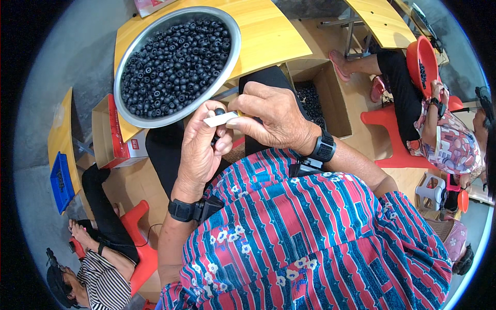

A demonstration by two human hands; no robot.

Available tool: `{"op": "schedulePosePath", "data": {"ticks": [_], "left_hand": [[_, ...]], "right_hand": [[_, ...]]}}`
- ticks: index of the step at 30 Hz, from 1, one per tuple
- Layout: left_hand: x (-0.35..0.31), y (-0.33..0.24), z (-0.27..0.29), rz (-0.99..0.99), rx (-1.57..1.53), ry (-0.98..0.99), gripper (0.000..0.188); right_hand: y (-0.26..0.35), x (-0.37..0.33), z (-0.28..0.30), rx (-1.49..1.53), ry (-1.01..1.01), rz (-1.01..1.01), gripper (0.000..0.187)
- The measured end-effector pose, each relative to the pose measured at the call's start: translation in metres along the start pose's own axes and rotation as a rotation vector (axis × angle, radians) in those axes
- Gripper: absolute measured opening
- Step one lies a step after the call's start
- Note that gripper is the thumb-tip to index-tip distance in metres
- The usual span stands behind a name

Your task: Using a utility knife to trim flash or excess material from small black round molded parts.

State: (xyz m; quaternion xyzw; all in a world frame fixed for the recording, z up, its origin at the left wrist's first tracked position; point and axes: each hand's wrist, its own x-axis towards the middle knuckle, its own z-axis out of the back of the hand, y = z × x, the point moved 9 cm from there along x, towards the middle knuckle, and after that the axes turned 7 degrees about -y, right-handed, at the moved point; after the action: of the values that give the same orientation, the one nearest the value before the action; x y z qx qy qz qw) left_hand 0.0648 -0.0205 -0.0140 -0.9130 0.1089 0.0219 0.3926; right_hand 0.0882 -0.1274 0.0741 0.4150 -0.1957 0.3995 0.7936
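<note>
My left hand (199, 144) is closed around a small round black part (219, 111) in front of my body. Another bit of black shows lower down between its fingers. My right hand (271, 113) pinches a short, pale flat blade (219, 120) with a slanted end. The blade lies across the black part, close to my left fingertips. A little yellow shows by the right fingers; the rest of the tool is hidden. Just beyond my hands, a wide metal basin (155, 123) holds many small black ring-shaped parts (178, 67).
The basin rests on a yellow table (268, 36). Right of my knees stands an open cardboard box (336, 95) with dark parts inside. A red-and-white carton (121, 150) is at left, near a blue tray (62, 181). People sit on red stools (398, 144) at both sides.
</note>
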Motion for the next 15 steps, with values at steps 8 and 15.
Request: {"op": "schedulePosePath", "data": {"ticks": [8,15], "left_hand": [[-0.0001,-0.0023,-0.0021,-0.011,0.004,0.030,0.022],[-0.0003,-0.0022,-0.0010,-0.009,0.000,0.030,0.023]], "right_hand": [[-0.0005,0.0023,0.0004,0.014,-0.017,-0.003,0.020],[-0.0006,0.0023,-0.0010,-0.015,0.004,0.005,0.020]]}}
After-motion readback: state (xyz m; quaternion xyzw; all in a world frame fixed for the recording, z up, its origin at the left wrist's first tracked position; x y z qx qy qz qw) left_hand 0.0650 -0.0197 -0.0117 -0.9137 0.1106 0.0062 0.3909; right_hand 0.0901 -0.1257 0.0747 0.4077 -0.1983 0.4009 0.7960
